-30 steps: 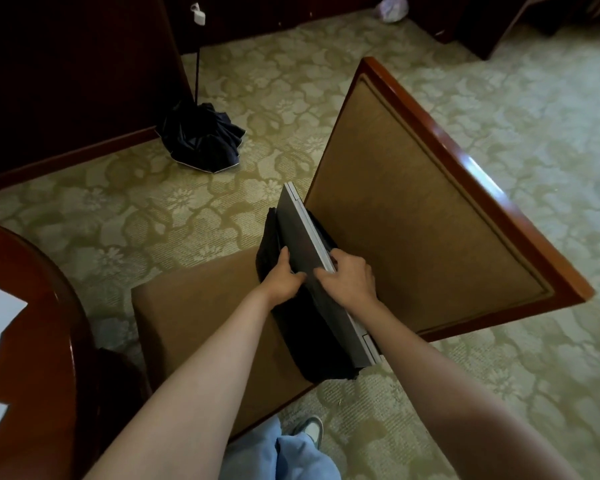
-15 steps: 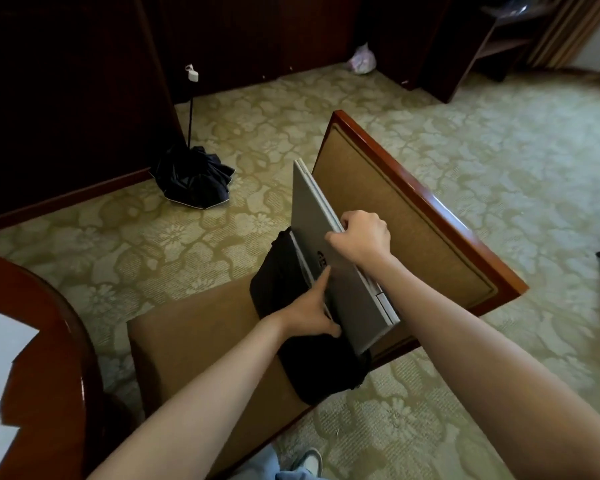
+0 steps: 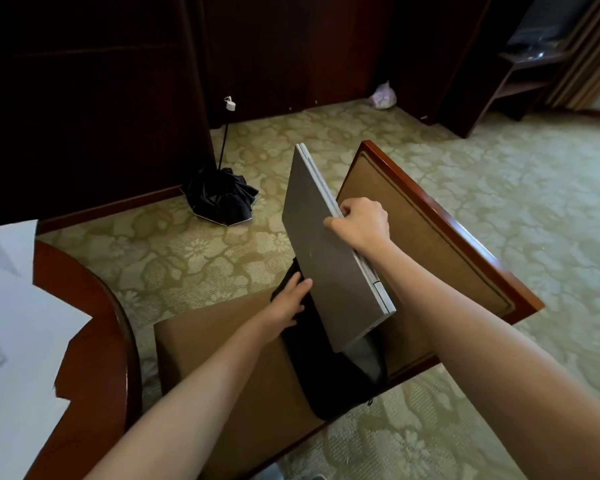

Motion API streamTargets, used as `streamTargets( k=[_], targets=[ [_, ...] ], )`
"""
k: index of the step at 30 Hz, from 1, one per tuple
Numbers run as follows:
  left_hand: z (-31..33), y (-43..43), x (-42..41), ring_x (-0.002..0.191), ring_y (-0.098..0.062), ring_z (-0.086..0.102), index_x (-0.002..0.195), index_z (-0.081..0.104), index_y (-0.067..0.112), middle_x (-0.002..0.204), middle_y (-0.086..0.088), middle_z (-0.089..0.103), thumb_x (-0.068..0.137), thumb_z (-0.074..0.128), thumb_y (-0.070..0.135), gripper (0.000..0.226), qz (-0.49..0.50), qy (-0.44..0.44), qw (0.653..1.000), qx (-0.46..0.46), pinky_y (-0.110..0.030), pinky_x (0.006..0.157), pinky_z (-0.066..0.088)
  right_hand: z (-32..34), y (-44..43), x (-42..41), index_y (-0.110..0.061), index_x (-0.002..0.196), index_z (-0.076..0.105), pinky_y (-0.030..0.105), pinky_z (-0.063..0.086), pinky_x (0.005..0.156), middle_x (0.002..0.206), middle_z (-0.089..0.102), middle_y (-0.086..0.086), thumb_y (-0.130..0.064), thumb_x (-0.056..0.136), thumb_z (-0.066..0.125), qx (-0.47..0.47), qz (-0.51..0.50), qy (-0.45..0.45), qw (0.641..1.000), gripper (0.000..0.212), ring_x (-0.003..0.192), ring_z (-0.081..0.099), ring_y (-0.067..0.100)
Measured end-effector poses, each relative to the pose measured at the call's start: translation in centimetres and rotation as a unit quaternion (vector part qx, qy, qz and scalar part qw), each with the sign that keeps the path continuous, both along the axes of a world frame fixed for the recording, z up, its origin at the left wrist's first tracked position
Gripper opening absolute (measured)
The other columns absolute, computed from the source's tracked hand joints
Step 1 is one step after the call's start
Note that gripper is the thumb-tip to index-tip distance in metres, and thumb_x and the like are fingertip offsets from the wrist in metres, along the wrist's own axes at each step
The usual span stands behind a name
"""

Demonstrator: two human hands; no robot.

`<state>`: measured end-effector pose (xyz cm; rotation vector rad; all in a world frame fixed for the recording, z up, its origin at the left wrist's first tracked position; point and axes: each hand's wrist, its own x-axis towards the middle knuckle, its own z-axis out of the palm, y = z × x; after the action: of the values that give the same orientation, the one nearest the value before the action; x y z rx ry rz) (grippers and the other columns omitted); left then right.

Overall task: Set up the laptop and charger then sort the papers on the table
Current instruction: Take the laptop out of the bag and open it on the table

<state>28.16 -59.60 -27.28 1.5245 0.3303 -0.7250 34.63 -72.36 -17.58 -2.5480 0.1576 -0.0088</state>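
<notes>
The chair (image 3: pixel 430 244) takes up most of what I see. On its seat is the black laptop bag (image 3: pixel 326 386), leaning toward the backrest. At my left the dark rim of the table (image 3: pixel 94 323) curves in, and the white papers (image 3: pixel 11 306) lie loose and overlapping on it, not yet sorted.

The laptop (image 3: pixel 326 254) is what has changed. A second ago it sat deep in the bag with only its top edge out. Now most of its closed grey body stands clear and tilted, with just the lower corner in the bag's mouth.

My right hand (image 3: pixel 362 221) grips its upper edge, thumb on the lid and fingers curled over the far side. My left hand (image 3: pixel 288 303) lies with fairly straight fingers on the bag's lip, pressing it down against the seat.

I judge the pull-out nearly done. Next comes the carry to the table (one hand on a thin edge, so a slip is the risk). The charger is not in view.
</notes>
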Motion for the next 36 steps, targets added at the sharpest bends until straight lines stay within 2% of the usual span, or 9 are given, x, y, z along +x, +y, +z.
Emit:
streamTargets(
  k=[4, 10, 12, 16, 20, 24, 30, 33, 36],
  targets=[
    [1.1, 1.7, 0.6, 0.135, -0.027, 0.037, 0.15, 0.011, 0.032, 0.154, 0.005, 0.025, 0.097, 0.028, 0.053, 0.059, 0.042, 0.003, 0.999, 0.021, -0.046, 0.107, 0.028, 1.3, 1.0, -0.2, -0.017, 0.05, 0.028, 0.027, 0.027, 0.049, 0.052, 0.03, -0.003, -0.026, 0.071, 0.068, 0.088, -0.002, 0.0, 0.996, 0.046, 0.053, 0.032, 0.016],
    [1.8, 4.1, -1.0, 0.132, -0.029, 0.041, 0.146, 0.026, 0.02, 0.149, -0.004, 0.037, 0.098, 0.021, 0.052, 0.058, 0.158, 0.016, 0.987, -0.002, -0.047, 0.109, 0.026, 2.4, 2.1, -1.3, -0.013, 0.051, 0.038, 0.025, 0.028, 0.046, 0.052, 0.034, -0.001, -0.023, 0.068, 0.072, 0.174, 0.042, 0.032, 0.983, 0.039, 0.048, 0.032, 0.014],
    [1.7, 4.5, -1.9, 0.122, -0.026, 0.05, 0.141, 0.037, 0.016, 0.144, -0.007, 0.044, 0.099, 0.024, 0.05, 0.056, 0.213, 0.022, 0.976, -0.047, -0.042, 0.103, 0.036, 2.6, 2.1, -1.9, -0.004, 0.063, 0.055, 0.025, 0.037, 0.051, 0.057, 0.046, 0.004, -0.024, 0.065, 0.074, 0.209, 0.06, 0.044, 0.975, 0.027, 0.053, 0.042, 0.016],
    [2.2, 5.3, -4.0, 0.129, -0.024, 0.045, 0.137, 0.042, 0.008, 0.141, -0.009, 0.047, 0.1, 0.032, 0.043, 0.052, 0.317, -0.003, 0.944, -0.092, -0.029, 0.092, 0.038, 2.4, 2.6, -3.5, 0.009, 0.092, 0.065, 0.041, 0.054, 0.073, 0.089, 0.069, 0.027, -0.029, 0.055, 0.075, 0.275, 0.093, 0.078, 0.954, 0.054, 0.07, 0.054, 0.02],
    [2.1, 7.7, -7.5, 0.128, -0.022, 0.047, 0.133, 0.049, 0.008, 0.138, -0.006, 0.051, 0.097, 0.043, 0.04, 0.049, 0.385, -0.034, 0.916, -0.11, -0.031, 0.101, 0.038, 2.0, 3.8, -5.0, -0.001, 0.073, 0.067, 0.034, 0.048, 0.066, 0.072, 0.066, 0.018, -0.024, 0.056, 0.077, 0.299, 0.166, 0.116, 0.933, 0.03, 0.064, 0.059, 0.024],
    [1.3, 10.3, -12.4, 0.115, -0.023, 0.056, 0.128, 0.054, 0.003, 0.13, -0.008, 0.058, 0.094, 0.054, 0.022, 0.039, 0.481, -0.043, 0.863, -0.151, -0.036, 0.106, 0.04, 2.0, 6.7, -6.7, -0.009, 0.074, 0.069, 0.028, 0.051, 0.061, 0.071, 0.068, 0.009, -0.012, 0.074, 0.072, 0.291, 0.25, 0.16, 0.909, 0.004, 0.055, 0.063, 0.02],
    [1.3, 13.7, -21.1, 0.087, -0.016, 0.061, 0.131, 0.049, 0.002, 0.123, -0.012, 0.06, 0.095, 0.05, 0.012, 0.038, 0.573, -0.048, 0.801, -0.168, -0.034, 0.093, 0.046, 1.9, 13.7, -10.0, -0.006, 0.087, 0.069, 0.034, 0.054, 0.075, 0.083, 0.07, 0.009, -0.024, 0.079, 0.069, 0.191, 0.37, 0.225, 0.881, 0.02, 0.072, 0.066, 0.025],
    [1.5, 15.5, -24.9, 0.088, -0.017, 0.061, 0.13, 0.048, 0.004, 0.13, -0.013, 0.057, 0.095, 0.049, 0.007, 0.036, 0.629, -0.057, 0.757, -0.164, -0.036, 0.093, 0.044, 1.2, 17.5, -12.3, -0.005, 0.083, 0.068, 0.032, 0.053, 0.073, 0.083, 0.069, 0.008, -0.025, 0.081, 0.067, 0.167, 0.405, 0.239, 0.866, 0.02, 0.071, 0.065, 0.023],
    [2.0, 17.1, -28.6, 0.101, -0.023, 0.058, 0.128, 0.049, 0.002, 0.131, -0.014, 0.056, 0.094, 0.048, 0.001, 0.034, 0.683, -0.054, 0.71, -0.162, -0.039, 0.097, 0.044, -0.1, 21.7, -14.7, 0.009, 0.095, 0.066, 0.039, 0.054, 0.078, 0.092, 0.071, 0.018, -0.024, 0.077, 0.07, 0.17, 0.415, 0.249, 0.858, 0.037, 0.075, 0.064, 0.024]
  ],
)
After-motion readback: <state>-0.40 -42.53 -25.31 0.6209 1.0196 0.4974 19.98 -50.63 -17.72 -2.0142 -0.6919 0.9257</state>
